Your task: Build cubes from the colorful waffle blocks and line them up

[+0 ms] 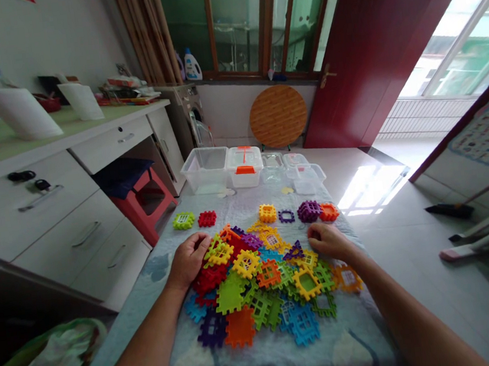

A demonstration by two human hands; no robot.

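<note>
A heap of colourful interlocking square plastic tiles (261, 282) lies on a grey-blue cloth (238, 204). My left hand (189, 258) rests on the heap's left side, fingers curled over a yellow tile (218, 253). My right hand (329, 241) sits at the heap's right edge, fingers bent onto tiles there. Beyond the heap stand small sorted groups: green (184, 220), red (206, 218), yellow (268, 213), a purple frame (286, 216), purple (309, 210) and orange (329, 212).
Clear plastic bins (205, 170) and a lidded box with an orange latch (245, 166) line the cloth's far edge. A white desk with drawers (50, 201) and a red stool (142, 198) stand left. A broom (461, 207) lies right.
</note>
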